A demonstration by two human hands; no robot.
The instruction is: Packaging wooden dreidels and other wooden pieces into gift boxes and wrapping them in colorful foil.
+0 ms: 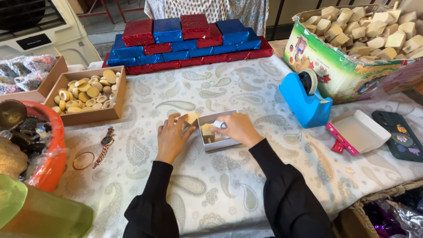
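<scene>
In the middle of the frame, the left hand [171,137] pinched a tan block [191,117]; the right hand [238,128] gripped a small white thing [219,124] over the little white box [212,142].

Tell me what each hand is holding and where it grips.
The left hand pinches a tan block by its lower edge. The right hand holds a small white item over the white box; the grip is hidden.

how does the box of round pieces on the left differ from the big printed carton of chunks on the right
The shallow brown box is plain and holds flat round discs; the printed carton is colourful, deeper and heaped with blocky chunks. The brown box sits nearer the left hand. Both hold pale tan pieces.
</scene>
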